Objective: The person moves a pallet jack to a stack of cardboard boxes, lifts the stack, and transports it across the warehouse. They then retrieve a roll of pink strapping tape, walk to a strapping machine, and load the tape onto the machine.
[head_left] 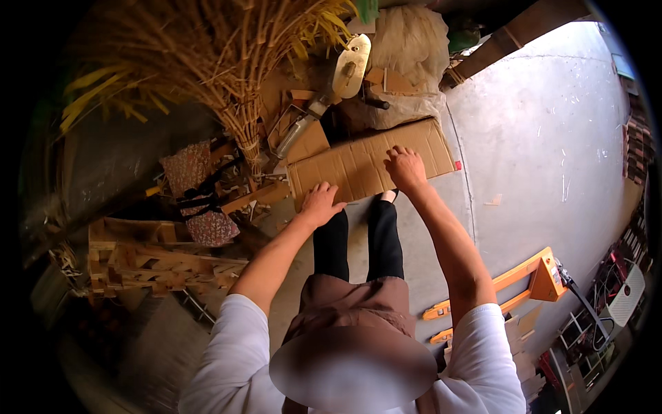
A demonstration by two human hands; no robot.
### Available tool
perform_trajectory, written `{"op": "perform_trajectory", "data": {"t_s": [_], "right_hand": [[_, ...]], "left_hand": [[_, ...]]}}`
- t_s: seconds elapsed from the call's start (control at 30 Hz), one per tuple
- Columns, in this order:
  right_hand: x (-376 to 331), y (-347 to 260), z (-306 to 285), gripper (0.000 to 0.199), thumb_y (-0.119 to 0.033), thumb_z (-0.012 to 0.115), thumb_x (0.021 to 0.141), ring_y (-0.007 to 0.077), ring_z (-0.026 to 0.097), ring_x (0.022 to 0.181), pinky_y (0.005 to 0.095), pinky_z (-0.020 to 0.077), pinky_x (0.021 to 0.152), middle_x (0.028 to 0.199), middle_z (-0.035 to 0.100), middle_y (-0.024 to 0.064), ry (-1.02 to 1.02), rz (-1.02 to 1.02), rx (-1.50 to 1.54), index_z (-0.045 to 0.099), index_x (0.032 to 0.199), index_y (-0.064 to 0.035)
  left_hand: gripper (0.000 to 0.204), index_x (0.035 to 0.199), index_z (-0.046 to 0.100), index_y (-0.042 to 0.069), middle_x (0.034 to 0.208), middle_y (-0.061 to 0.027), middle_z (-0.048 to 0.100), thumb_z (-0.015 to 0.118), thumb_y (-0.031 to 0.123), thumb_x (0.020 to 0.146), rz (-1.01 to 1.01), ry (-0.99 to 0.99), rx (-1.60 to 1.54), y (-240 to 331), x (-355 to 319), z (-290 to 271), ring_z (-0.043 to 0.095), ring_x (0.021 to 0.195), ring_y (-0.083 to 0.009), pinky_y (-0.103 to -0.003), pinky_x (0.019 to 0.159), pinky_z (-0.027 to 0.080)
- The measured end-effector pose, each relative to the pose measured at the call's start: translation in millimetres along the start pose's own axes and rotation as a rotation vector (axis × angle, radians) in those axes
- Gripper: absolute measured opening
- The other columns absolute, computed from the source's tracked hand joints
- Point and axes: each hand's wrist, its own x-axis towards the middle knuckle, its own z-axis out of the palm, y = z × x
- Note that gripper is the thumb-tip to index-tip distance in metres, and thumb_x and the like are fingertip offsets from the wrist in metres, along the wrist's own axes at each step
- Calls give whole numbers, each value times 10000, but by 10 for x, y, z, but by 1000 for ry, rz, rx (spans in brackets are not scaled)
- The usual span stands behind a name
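Observation:
A long brown cardboard box (358, 162) lies in front of my legs, slanting up toward the right. My left hand (320, 205) rests on its near left corner, the fingers laid over the cardboard and the thumb apart along the near edge. Farther right, my right hand (405, 168) sits on the upper face of the box with its fingers bent and drawn together. Whatever is under those fingertips is hidden. At the right end of the box shows a small red patch (458, 165).
A tall bundle of dry stalks (241, 90) stands at the back left, beside a long metal tool (303, 127). Cloudy plastic sheeting (410, 41) is heaped behind the box. Wooden crates (158, 262) lie at left, a patterned cloth (210, 228) above them. An orange pallet jack (545, 276) stands at right.

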Motion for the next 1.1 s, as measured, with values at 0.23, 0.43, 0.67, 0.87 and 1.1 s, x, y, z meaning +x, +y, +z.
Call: {"op": "perform_trajectory", "data": {"t_s": [0.23, 0.43, 0.67, 0.87, 1.1], "right_hand": [[582, 422, 92, 499, -205, 678, 773, 337, 559, 1060, 436, 476, 824, 1249, 537, 147, 544, 159, -84, 520, 1233, -95], [1275, 1084, 161, 248, -218, 631, 804, 395, 597, 821, 463, 479, 716, 978, 632, 175, 474, 219, 222, 584, 994, -66], [1879, 1864, -718, 243, -188, 587, 893, 171, 617, 707, 304, 508, 668, 836, 637, 82, 1026, 313, 1433, 544, 993, 29], [1516, 1407, -302, 459, -164, 636, 842, 244, 578, 1061, 333, 480, 851, 1161, 578, 171, 955, 481, 914, 463, 1197, 69], [681, 974, 107, 738, -156, 694, 701, 362, 322, 1332, 535, 314, 1045, 1414, 397, 156, 273, 122, 28, 411, 1381, -112]], "left_hand": [[353, 880, 530, 9, 917, -159, 615, 640, 343, 850, -15, -56, -97, 158, 690, -31, 609, 853, -323, -429, 724, 464], [416, 1046, 550, 17, 1028, -163, 602, 666, 350, 826, 14, 405, -356, 364, 1445, -23, 591, 885, -312, -401, 752, 477], [633, 1229, 500, -25, 1129, -247, 615, 651, 441, 828, -157, 310, -371, 813, 2484, 23, 584, 1056, -393, -420, 881, 463], [372, 955, 567, -27, 847, -168, 651, 609, 335, 880, -132, 510, -597, 768, 2536, 197, 634, 841, -285, -389, 725, 475], [298, 730, 509, -4, 601, -4, 437, 635, 219, 885, -71, 724, -1136, 1000, 2445, 202, 389, 592, -83, -273, 544, 366]]}}
